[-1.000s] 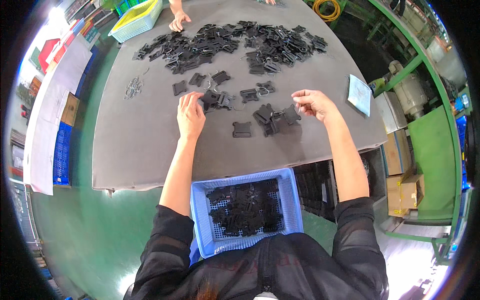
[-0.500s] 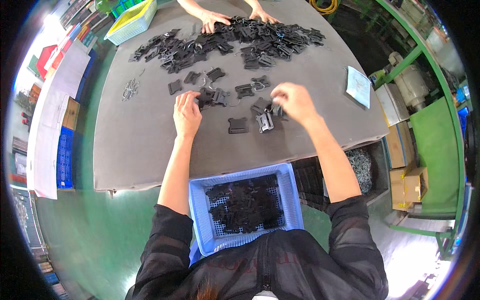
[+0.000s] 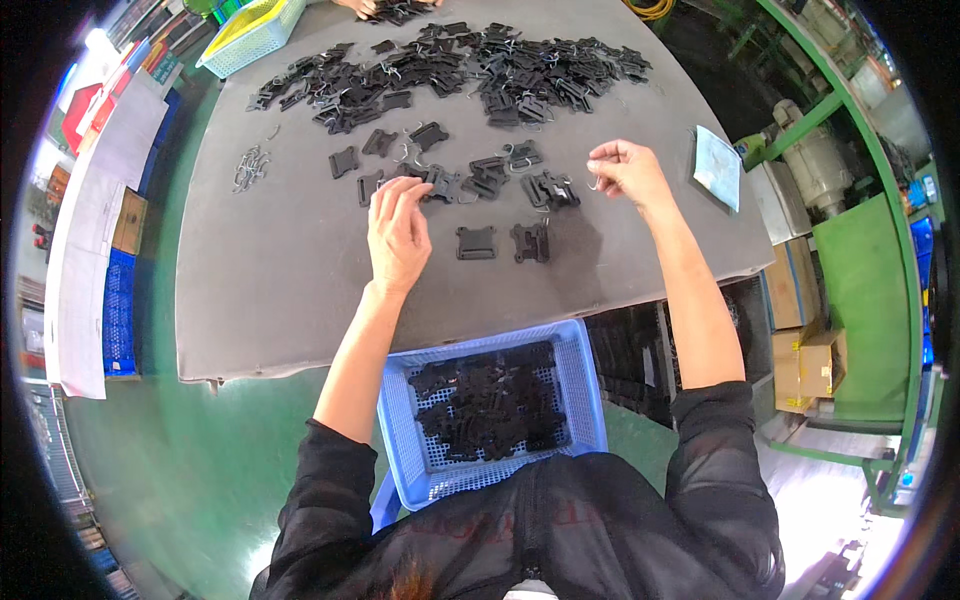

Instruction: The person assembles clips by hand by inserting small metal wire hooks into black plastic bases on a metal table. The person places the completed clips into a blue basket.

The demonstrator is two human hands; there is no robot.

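My left hand [image 3: 396,228] lies on the grey table [image 3: 280,280], its fingertips pinched on a flat black plastic part [image 3: 436,182] at the edge of a small cluster. Further right, my right hand [image 3: 626,168] is raised a little above the table with its fingers pinched on a small wire clip [image 3: 596,184]. Between my hands two single black parts [image 3: 476,242] [image 3: 531,241] lie side by side. A group of black parts with clips [image 3: 548,188] sits just left of my right hand.
A blue basket [image 3: 592,400] of black parts sits at my lap below the table edge. A wide heap of black parts [image 3: 480,75] covers the far side. Loose wire clips [image 3: 248,165], a yellow basket [image 3: 250,35] and a pale blue cloth [image 3: 717,165] are there. Another person's hands [image 3: 375,8] reach in at the top.
My right hand left the parts in the middle and moved out to the right. A second black part now lies beside the single one. My left hand barely moved.
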